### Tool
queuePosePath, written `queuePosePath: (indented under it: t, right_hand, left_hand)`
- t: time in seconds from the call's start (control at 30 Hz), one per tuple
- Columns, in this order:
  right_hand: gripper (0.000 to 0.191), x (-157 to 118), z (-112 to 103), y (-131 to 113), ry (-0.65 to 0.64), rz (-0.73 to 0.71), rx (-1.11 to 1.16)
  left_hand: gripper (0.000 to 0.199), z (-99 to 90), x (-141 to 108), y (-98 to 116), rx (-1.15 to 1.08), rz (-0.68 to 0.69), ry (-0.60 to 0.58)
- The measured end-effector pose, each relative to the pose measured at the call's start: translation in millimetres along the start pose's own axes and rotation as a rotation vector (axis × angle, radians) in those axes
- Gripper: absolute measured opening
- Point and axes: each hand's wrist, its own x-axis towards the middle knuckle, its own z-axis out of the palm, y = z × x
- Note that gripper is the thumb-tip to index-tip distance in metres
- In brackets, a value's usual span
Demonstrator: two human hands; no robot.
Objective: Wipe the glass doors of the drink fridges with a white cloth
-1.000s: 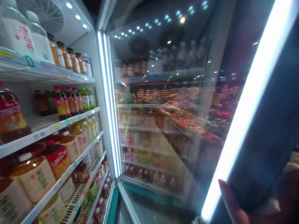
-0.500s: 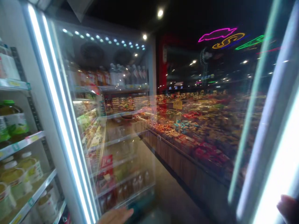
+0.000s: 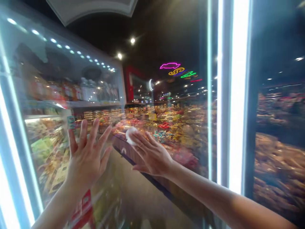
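My left hand (image 3: 87,159) is spread wide with its palm toward a clear glass door pane (image 3: 133,194) and appears to rest on it. To its right, my right hand (image 3: 154,156) lies nearly flat, fingers pointing up and left, with the thumb apart. A crumpled white cloth (image 3: 130,136) sticks out from under its fingertips, held against the glass. The rest of the cloth is hidden by the fingers.
Bright vertical light strips (image 3: 238,95) run along the pane's right side, with more light strips (image 3: 16,133) at left. Bottles on a shelf (image 3: 95,103) show in the glass. Beyond stand long bins of packaged goods (image 3: 186,133) under neon signs (image 3: 176,70).
Both hands have risen from the bottom edge to the middle of the view. The white cloth has come into sight under my right hand. The view has turned right, leaving the drink shelves behind.
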Motion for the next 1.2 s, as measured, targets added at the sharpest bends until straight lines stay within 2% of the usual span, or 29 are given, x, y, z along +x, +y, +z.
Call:
queuePosePath:
  t: [0.07, 0.17, 0.2, 0.23, 0.3, 0.33, 0.37, 0.4, 0.47, 0.5, 0.53, 0.6, 0.67, 0.7, 0.83, 0.87, 0.97, 1.0, 1.03, 1.07, 1.13, 1.17, 1.2]
  right_hand:
    - [0.098, 17, -8, 14, 0.029, 0.035, -0.095]
    - [0.099, 39, -17, 23, 0.122, 0.280, -0.231]
    - [0.100, 43, -17, 22, 0.120, 0.279, -0.250]
    - [0.101, 47, -16, 18, 0.090, 0.201, -0.257]
    - [0.103, 52, -12, 12, -0.024, -0.056, -0.254]
    - [0.103, 55, -12, 11, -0.071, -0.140, -0.253]
    - [0.102, 60, -14, 11, -0.094, -0.144, -0.262]
    - [0.101, 65, -17, 14, -0.091, -0.071, -0.279]
    - [0.101, 77, -22, 19, -0.036, 0.163, -0.311]
    - [0.103, 82, -24, 19, -0.017, 0.224, -0.315]
    - [0.106, 87, -23, 18, -0.019, 0.204, -0.309]
    - [0.113, 94, -17, 10, -0.080, -0.029, -0.281]
    - [0.111, 103, -11, 5, -0.148, -0.246, -0.272]
    - [0.108, 110, -10, 4, -0.157, -0.257, -0.278]
    - [0.103, 140, -11, 7, -0.076, 0.076, -0.312]
    - [0.104, 145, -10, 5, -0.066, 0.063, -0.316]
    - [0.103, 150, -2, -2, -0.138, -0.252, -0.329]
    - [0.102, 152, 0, -1, -0.162, -0.304, -0.337]
    - [0.101, 155, 0, 3, -0.159, -0.281, -0.340]
    - [0.101, 160, -2, 10, -0.130, -0.180, -0.339]
    - [0.100, 170, -10, 25, -0.025, 0.110, -0.325]
    - [0.100, 174, -14, 32, 0.015, 0.209, -0.316]
    - [0.100, 176, -18, 37, 0.026, 0.229, -0.307]
  left_hand:
    - [0.079, 7.7, 7, -15, 0.007, 0.002, 0.040]
    - [0.080, 13.2, 12, -36, 0.003, 0.005, 0.099]
    - [0.080, 14.6, 13, -42, -0.003, 0.009, 0.115]
    - [0.079, 16.0, 13, -48, -0.012, 0.013, 0.130]
    - [0.077, 19.1, 14, -57, -0.031, 0.024, 0.156]
    - [0.076, 20.7, 14, -61, -0.039, 0.028, 0.160]
    - [0.075, 22.2, 14, -64, -0.047, 0.027, 0.164]
    - [0.074, 23.3, 14, -68, -0.055, 0.025, 0.172]
    - [0.072, 24.7, 13, -75, -0.074, 0.022, 0.185]
    - [0.071, 24.9, 13, -79, -0.084, 0.018, 0.192]
    - [0.070, 24.9, 13, -82, -0.092, 0.013, 0.199]
    - [0.068, 24.6, 12, -89, -0.097, 0.004, 0.206]
    - [0.067, 24.3, 10, -96, -0.090, -0.006, 0.212]
    - [0.067, 24.3, 9, -99, -0.085, -0.009, 0.216]
    - [0.067, 25.0, 1, -111, -0.074, -0.056, 0.205]
    - [0.067, 25.3, -1, -113, -0.073, -0.069, 0.200]
    - [0.069, 25.7, -7, -119, -0.068, -0.079, 0.207]
    - [0.069, 25.6, -9, -121, -0.066, -0.079, 0.218]
    - [0.069, 25.3, -10, -123, -0.065, -0.078, 0.224]
    - [0.069, 25.1, -12, -125, -0.066, -0.077, 0.228]
    - [0.068, 24.9, -14, -128, -0.071, -0.074, 0.235]
    - [0.068, 25.3, -15, -129, -0.075, -0.072, 0.239]
    - [0.068, 25.9, -15, -130, -0.080, -0.073, 0.242]
